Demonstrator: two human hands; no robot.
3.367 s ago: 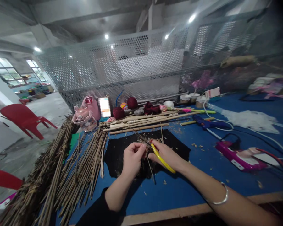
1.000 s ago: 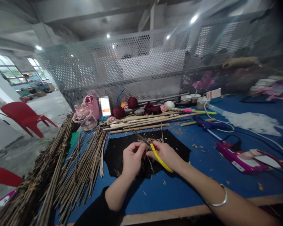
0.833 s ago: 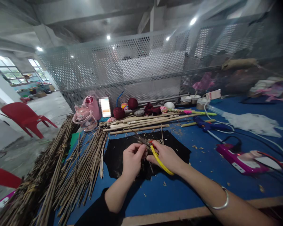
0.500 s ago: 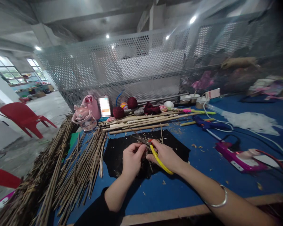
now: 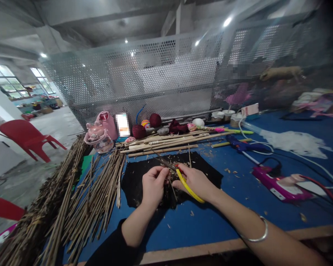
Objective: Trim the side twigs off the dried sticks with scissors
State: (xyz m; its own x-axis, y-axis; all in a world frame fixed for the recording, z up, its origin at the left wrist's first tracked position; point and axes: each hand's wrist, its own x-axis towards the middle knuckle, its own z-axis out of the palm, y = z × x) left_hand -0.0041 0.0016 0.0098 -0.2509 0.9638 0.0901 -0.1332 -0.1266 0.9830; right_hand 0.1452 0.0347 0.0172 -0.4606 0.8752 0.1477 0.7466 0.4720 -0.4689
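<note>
My right hand (image 5: 195, 181) is closed round scissors with yellow handles (image 5: 187, 186), their dark blades pointing away to the upper left. Just left of it, my left hand (image 5: 154, 184) pinches thumb against fingers beside the blades; what sits in the pinch is too small to make out. A thin twig (image 5: 172, 188) shows between the two hands. Beneath them lies a black cloth (image 5: 134, 173) scattered with plant scraps, on a blue table (image 5: 188, 229).
To the left lie loose thin sticks (image 5: 100, 199) and a thick brushwood bundle (image 5: 33, 218). Pale sticks (image 5: 161, 142), dark red yarn balls (image 5: 139, 131) and a pink basket (image 5: 100, 142) line the back. Rightward are a blue glue gun (image 5: 241, 146) and a purple power strip (image 5: 277, 184).
My left hand has shifted slightly left, away from the blades and the right hand. The right hand still holds the scissors in nearly the same place.
</note>
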